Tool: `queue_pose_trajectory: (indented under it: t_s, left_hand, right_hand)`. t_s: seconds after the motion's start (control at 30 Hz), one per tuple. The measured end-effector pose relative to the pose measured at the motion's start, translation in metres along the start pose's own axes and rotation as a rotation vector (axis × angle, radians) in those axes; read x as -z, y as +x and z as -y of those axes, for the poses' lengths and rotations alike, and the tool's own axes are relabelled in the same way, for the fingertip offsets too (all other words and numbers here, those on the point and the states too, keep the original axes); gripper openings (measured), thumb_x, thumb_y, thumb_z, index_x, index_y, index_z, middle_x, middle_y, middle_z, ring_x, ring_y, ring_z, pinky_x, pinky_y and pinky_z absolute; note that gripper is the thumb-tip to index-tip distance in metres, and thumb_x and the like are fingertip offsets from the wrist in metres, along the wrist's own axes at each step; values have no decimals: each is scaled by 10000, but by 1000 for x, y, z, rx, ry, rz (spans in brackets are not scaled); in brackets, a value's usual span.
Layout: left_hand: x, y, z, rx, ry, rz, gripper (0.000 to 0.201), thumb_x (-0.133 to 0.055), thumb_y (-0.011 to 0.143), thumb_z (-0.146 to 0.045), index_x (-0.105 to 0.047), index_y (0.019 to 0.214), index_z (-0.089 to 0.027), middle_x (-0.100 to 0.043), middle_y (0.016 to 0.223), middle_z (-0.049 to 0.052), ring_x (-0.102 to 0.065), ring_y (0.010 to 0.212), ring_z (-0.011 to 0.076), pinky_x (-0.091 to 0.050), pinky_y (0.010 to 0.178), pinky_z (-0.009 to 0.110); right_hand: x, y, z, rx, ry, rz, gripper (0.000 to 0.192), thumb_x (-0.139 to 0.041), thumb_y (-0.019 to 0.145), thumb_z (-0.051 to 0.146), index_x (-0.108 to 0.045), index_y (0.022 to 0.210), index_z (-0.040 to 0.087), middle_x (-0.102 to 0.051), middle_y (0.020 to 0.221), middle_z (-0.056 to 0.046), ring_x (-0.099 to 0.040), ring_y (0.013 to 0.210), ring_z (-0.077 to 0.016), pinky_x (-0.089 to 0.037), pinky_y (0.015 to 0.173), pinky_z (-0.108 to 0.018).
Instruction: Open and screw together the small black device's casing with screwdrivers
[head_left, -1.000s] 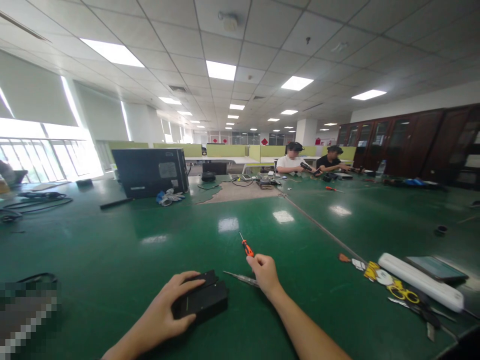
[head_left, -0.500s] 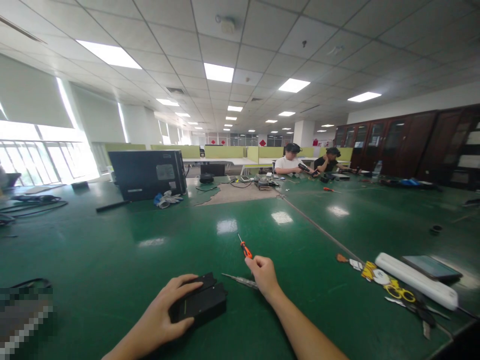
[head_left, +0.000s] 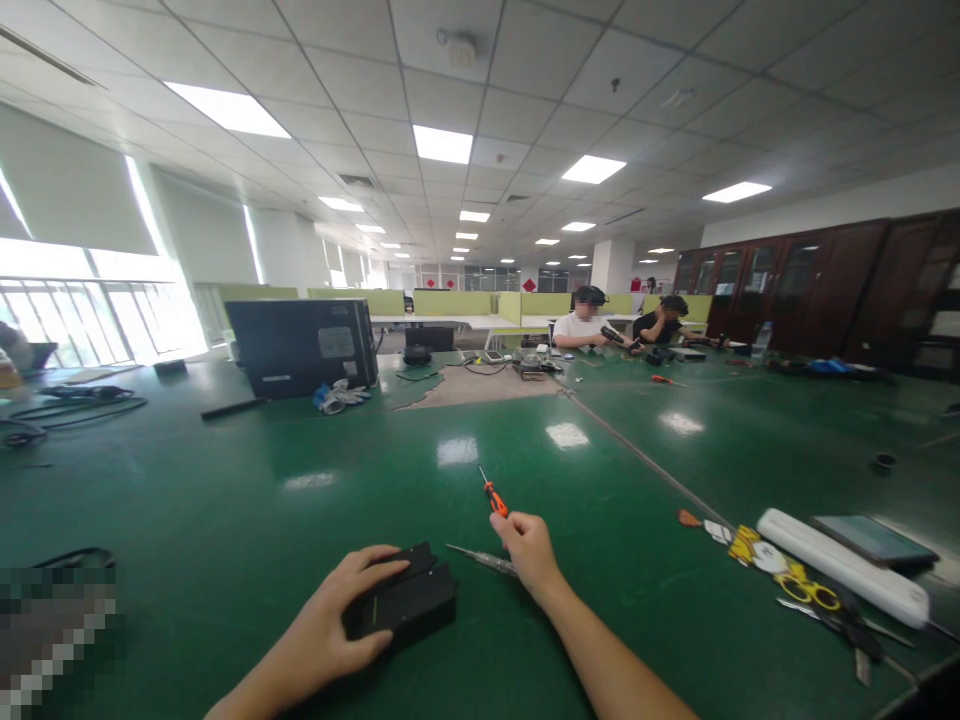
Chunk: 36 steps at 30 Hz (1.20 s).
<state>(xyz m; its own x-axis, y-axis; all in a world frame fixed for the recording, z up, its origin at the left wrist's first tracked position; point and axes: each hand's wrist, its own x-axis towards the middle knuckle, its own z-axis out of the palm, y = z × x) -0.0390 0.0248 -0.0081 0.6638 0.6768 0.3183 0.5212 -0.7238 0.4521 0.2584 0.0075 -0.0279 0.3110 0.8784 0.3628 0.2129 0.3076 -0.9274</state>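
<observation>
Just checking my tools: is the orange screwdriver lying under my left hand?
No, the left hand rests on the black box; the orange screwdriver lies by the right hand.

flat black box [head_left: 405,603] on green table, orange-handled screwdriver [head_left: 493,496] just beyond, slim metal tool [head_left: 480,558] lying between them

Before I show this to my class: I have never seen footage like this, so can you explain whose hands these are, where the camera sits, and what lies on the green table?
The camera sits on a person's head and looks forward and down, so the two bare arms are that person's own. The left hand rests on a flat black box. The right hand is at the handle of an orange screwdriver; a slim metal tool lies beside it. All this lies on a green table. At right lie a white power strip and yellow-handled scissors. Two other people sit at the far end.
</observation>
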Motion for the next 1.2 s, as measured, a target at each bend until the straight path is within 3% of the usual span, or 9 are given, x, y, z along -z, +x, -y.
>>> queue_pose_trajectory:
  t_s: [0.17, 0.3, 0.4, 0.53, 0.7, 0.83, 0.97, 1.07, 1.2]
  left_hand:
    - [0, -1, 0, 16, -13, 9, 590, -646, 774, -329, -492, 1343, -326, -422, 1417, 61, -424, 1260, 329, -362, 1070, 497]
    - [2, 0, -5, 40, -11, 22, 571, -647, 805, -402, -484, 1348, -341, -414, 1421, 59, -420, 1263, 331, -366, 1065, 508]
    - [3, 1, -8, 57, -8, 32, 560, -645, 813, -438, -491, 1342, -345, -426, 1409, 57, -426, 1255, 333, -374, 1061, 506]
    - [1, 1, -6, 52, -11, 24, 553, -635, 816, -456, -490, 1340, -350, -424, 1408, 57, -429, 1251, 336, -371, 1062, 516]
    - [-1, 1, -1, 28, -7, 3, 557, -639, 817, -436, -487, 1345, -346, -438, 1403, 55, -438, 1245, 329, -379, 1059, 501]
    - [-2, 1, 0, 28, 6, -7, 560, -648, 807, -437, -500, 1338, -344, -453, 1397, 52, -455, 1234, 324, -392, 1054, 489]
    - [-3, 1, 3, 33, 24, -19, 560, -647, 803, -444, -504, 1336, -346, -458, 1397, 51, -465, 1230, 323, -405, 1043, 486]
    - [-3, 1, 4, 35, 32, -27, 557, -646, 799, -442, -513, 1331, -343, -465, 1394, 50, -475, 1224, 320, -426, 1028, 470]
    - [-3, 1, 2, 40, 24, -28, 547, -636, 797, -453, -521, 1321, -344, -467, 1391, 42, -482, 1219, 312, -440, 1017, 448]
  right_hand:
    - [3, 3, -5, 35, -132, -88, 425, -560, 775, 440, -392, 468, 199, -360, 468, 60, -355, 482, -95, -296, 509, -231]
    - [7, 7, -3, 99, -340, -96, 184, -587, 768, 352, -638, 721, 182, -600, 678, -3, -523, 635, -148, -397, 614, -252]
    - [8, 11, 1, 203, -522, 32, 317, -601, 788, 338, -679, 1082, 249, -647, 1119, -68, -554, 1007, -223, -410, 868, -332]
    - [5, 13, 2, 216, -721, 270, 276, -581, 832, 371, -698, 1079, 334, -560, 1334, -25, -425, 1244, -263, -297, 1026, -434]
    - [5, 13, -1, 221, -606, 209, 214, -615, 800, 360, -734, 953, 271, -671, 1159, -44, -513, 1150, -241, -330, 1003, -404]
    - [18, 23, 0, 137, -179, 25, 309, -623, 761, 485, -703, 701, 193, -698, 790, -57, -603, 816, -195, -446, 787, -315]
    - [49, 31, 3, -33, 125, -19, 623, -377, 789, 753, -485, 516, 203, -434, 449, 31, -393, 411, -107, -328, 440, -250]
    - [77, 35, 9, -55, 396, -37, 689, -269, 718, 872, -306, 466, 231, -263, 442, 73, -215, 383, -77, -217, 401, -242]
    - [96, 39, 13, 2, 460, -74, 708, -136, 710, 893, -254, 469, 238, -217, 458, 70, -195, 396, -86, -214, 407, -249]
